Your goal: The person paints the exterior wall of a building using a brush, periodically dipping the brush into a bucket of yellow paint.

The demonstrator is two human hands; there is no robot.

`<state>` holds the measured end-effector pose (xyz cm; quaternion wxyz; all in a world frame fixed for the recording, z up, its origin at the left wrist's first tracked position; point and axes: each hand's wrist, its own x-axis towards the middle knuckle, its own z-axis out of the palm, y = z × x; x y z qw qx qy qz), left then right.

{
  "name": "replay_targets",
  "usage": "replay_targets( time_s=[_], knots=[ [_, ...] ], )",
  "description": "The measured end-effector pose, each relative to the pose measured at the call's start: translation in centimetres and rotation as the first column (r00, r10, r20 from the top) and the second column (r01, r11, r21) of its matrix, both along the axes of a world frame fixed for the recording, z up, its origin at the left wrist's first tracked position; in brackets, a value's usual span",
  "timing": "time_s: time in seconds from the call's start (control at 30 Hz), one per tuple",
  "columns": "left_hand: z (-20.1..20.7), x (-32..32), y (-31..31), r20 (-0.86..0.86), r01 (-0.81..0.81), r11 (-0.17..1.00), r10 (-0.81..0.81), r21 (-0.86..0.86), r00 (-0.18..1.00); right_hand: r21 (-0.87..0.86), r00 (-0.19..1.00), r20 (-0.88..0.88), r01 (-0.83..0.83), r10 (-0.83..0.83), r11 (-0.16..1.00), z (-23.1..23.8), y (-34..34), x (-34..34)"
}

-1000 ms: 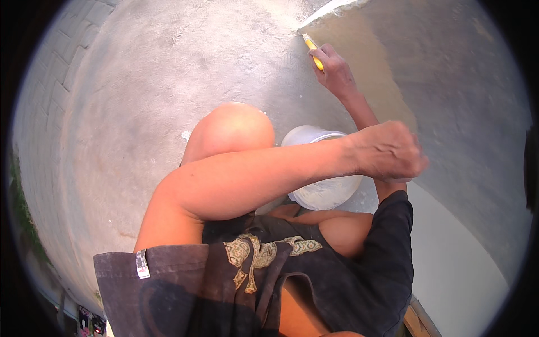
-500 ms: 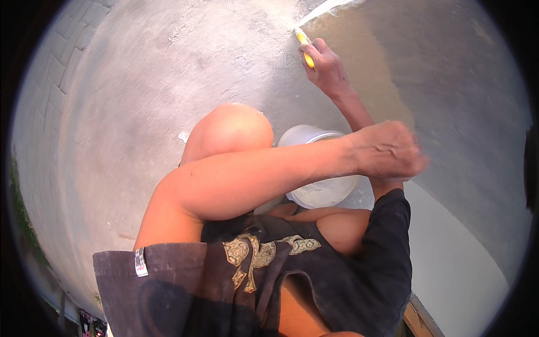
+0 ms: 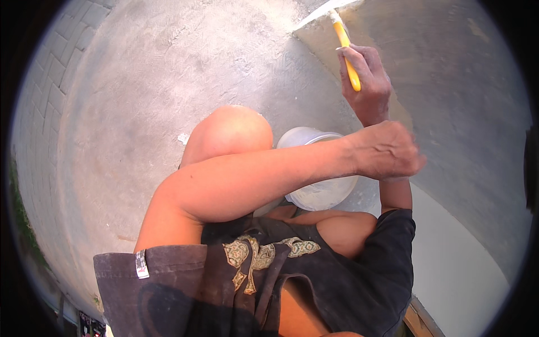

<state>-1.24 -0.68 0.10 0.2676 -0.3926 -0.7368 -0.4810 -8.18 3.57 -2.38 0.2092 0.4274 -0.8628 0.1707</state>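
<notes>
My right hand (image 3: 368, 81) grips a paintbrush (image 3: 341, 35) by its yellow handle. The whitened bristle end touches or nearly touches the wall at the top, beside a strip of white paint (image 3: 317, 16). Across my body stretches my left arm, and my left hand (image 3: 387, 150) lies over my right forearm in the view, its fingers curled down out of sight; whether they hold anything is hidden. Below the left forearm stands a translucent plastic bucket (image 3: 323, 194) with whitish stuff inside, partly covered by that arm.
Rough grey concrete floor (image 3: 129, 112) spreads to the left, ending at paving blocks (image 3: 56, 67). A grey-brown wall (image 3: 460, 95) rises on the right, with a white area (image 3: 455, 247) lower down. My bent knee (image 3: 230, 132) stands beside the bucket.
My right hand has moved right and slightly nearer with the paintbrush, whose bristles went from the strip's left end to farther right along it. My left arm stays about where it was.
</notes>
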Motion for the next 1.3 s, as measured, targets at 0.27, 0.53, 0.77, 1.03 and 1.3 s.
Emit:
replay_targets(
  time_s=[0.27, 0.53, 0.77, 1.03, 1.3],
  knots=[
    [0.2, -0.6, -0.1, 0.004, 0.025, 0.999, -0.025, -0.028, 1.0, 0.038, 0.994, 0.069, 0.085, -0.088, 0.996, -1.5, 1.0, -3.1],
    [-0.4, -0.2, 0.8, 0.003, 0.055, 0.997, -0.055, -0.049, 0.998, -0.001, 0.974, 0.228, 0.007, -0.006, 1.0, -2.4, 1.0, -0.7],
    [-1.0, -0.5, 0.0, 0.017, 0.05, 0.997, -0.049, -0.051, 0.999, -0.031, 0.986, 0.083, 0.148, -0.145, 0.989, -0.6, 3.7, -0.7],
    [-1.0, 0.1, 1.2, -0.022, 0.106, 0.994, -0.106, 0.0, 0.994, 0.111, 0.972, 0.222, 0.058, -0.081, 0.992, -4.8, 7.0, -0.2],
    [-1.3, 0.0, 0.1, -0.035, 0.086, 0.996, -0.085, 0.032, 0.996, -0.054, 0.971, 0.101, 0.223, -0.217, 0.973, 1.7, 5.8, 2.4]
  ],
)
